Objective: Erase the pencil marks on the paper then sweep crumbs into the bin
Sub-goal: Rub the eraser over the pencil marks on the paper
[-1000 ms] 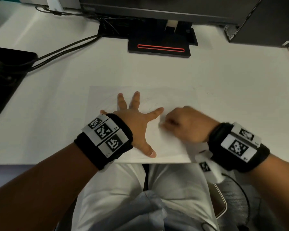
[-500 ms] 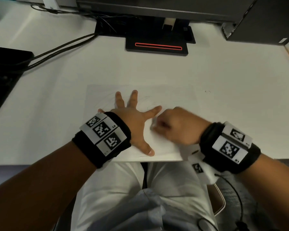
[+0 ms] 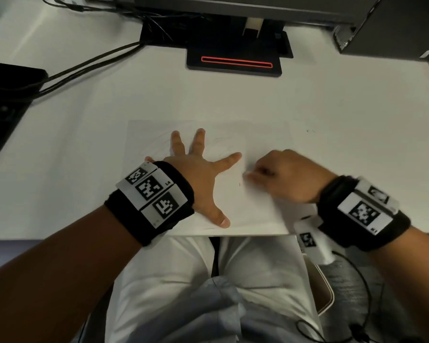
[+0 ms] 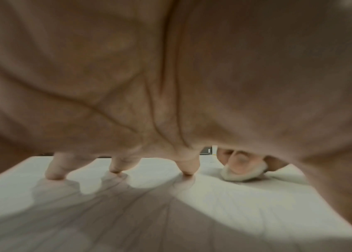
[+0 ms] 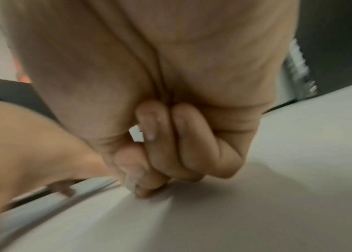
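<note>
Paper (image 3: 233, 206) lies flat at the near desk (image 3: 332, 115) edge, white w/ only faint pencil curves left near its far side. Left hand (image 3: 198, 174) is splayed on it, fingers straight, fingertips (image 4: 187, 168) pressing down. Right hand (image 3: 282, 177), just beside, is curled tight, pinching a white eraser (image 4: 243, 173) against the sheet. Farther back: monitor base (image 3: 235, 63) w/ red strip, cables (image 3: 89, 63) at left.

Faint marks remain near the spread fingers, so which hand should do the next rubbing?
Right. The right hand already pinches the eraser against the paper, beside the left hand, which lies flat with fingers spread, pinning the sheet.
</note>
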